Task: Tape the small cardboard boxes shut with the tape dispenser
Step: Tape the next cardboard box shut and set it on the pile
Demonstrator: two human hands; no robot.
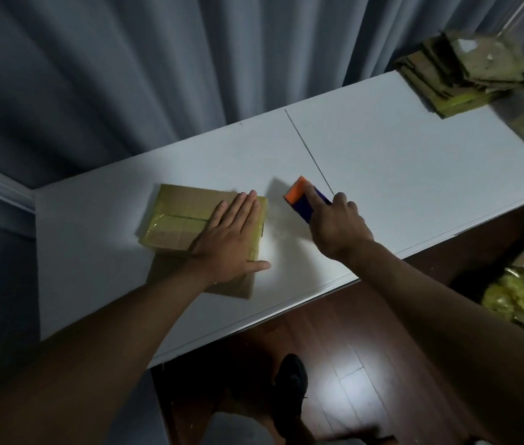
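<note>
Small brown cardboard box [187, 220], yellowish tape over seam, on white tabletop [398, 175]. Left hand [231, 239] flat on lid, fingers straight. Right hand [339, 226] grip closed round orange-and-blue tape dispenser [302, 197], just beside box. Box likely light, stiff, slides easily; pin from above.

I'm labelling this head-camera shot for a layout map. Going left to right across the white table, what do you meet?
Cardboard box with the left hand pressed flat on it → orange and blue tape dispenser held by the right hand → stack of flattened cardboard at the far right end of the table.
</note>
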